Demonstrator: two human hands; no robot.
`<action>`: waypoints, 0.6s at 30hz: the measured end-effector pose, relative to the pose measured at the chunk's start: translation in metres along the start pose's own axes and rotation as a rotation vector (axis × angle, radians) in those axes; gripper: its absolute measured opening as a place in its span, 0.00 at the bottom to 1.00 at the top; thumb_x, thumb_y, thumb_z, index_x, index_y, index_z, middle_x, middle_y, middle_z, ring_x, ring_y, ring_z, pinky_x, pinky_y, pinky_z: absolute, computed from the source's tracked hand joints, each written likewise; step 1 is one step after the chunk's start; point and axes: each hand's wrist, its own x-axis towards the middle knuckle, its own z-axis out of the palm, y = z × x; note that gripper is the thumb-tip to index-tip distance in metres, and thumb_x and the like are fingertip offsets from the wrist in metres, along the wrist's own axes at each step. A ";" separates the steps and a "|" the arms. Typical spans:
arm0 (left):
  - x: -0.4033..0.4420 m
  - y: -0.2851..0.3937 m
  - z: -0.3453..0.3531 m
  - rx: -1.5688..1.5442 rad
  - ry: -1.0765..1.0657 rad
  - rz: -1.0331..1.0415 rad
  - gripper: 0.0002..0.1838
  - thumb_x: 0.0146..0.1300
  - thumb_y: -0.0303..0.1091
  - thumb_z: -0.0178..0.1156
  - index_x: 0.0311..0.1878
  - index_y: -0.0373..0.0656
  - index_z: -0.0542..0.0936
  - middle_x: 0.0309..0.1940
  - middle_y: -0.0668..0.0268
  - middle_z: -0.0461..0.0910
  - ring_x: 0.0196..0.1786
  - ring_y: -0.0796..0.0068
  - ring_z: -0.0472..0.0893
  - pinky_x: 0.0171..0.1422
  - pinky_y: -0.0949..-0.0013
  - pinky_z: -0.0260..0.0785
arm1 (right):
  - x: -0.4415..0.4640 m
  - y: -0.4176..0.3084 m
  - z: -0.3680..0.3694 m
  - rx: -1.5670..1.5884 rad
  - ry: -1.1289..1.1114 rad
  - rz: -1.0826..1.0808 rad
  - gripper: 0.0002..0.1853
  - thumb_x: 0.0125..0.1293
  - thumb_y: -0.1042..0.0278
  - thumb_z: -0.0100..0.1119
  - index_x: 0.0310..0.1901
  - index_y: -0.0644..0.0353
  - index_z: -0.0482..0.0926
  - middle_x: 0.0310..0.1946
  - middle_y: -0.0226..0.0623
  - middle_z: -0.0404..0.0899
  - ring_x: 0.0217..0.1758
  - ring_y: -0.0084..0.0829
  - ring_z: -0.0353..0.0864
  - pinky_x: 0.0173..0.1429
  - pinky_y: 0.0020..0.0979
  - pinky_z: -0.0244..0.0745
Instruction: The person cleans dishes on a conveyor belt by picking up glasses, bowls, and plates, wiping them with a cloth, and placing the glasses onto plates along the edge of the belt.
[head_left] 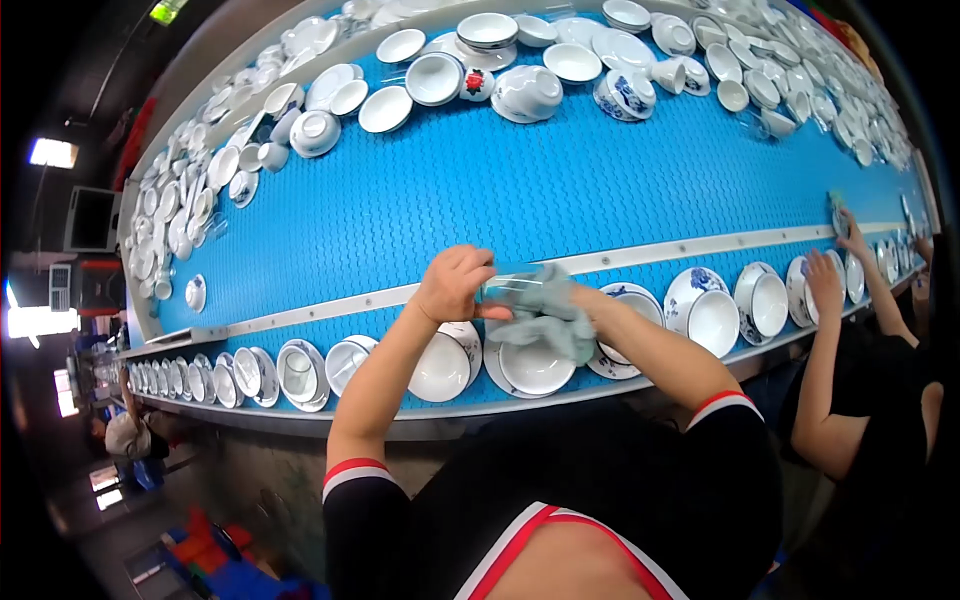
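Note:
Over the metal rail, my left hand [456, 286] is closed round one end of a clear drinking glass [497, 288]. A grey-green cloth [548, 325] covers the glass's other end, and my right hand [580, 302] grips that cloth, its fingers mostly hidden and slightly blurred. Right below the cloth sits a white bowl [537, 372] on a plate. To its left another white bowl [438, 368] rests against a patterned plate. On the right side lies a bowl [713, 322] on a blue-flowered plate.
A metal rail [660, 249] divides the blue belt [400, 210] from the near row of dish sets. Piled bowls, plates and cups line the far side, including a stack of bowls [527, 93]. At right, a co-worker's hands [825, 287] are over the row.

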 end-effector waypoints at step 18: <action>0.033 0.111 0.104 -0.173 0.493 -1.144 0.14 0.67 0.38 0.37 0.36 0.39 0.69 0.30 0.65 0.66 0.34 0.74 0.67 0.39 0.70 0.62 | 0.012 0.095 -0.151 -1.205 0.396 -1.243 0.15 0.49 0.64 0.59 0.41 0.52 0.76 0.39 0.35 0.77 0.42 0.38 0.76 0.48 0.36 0.70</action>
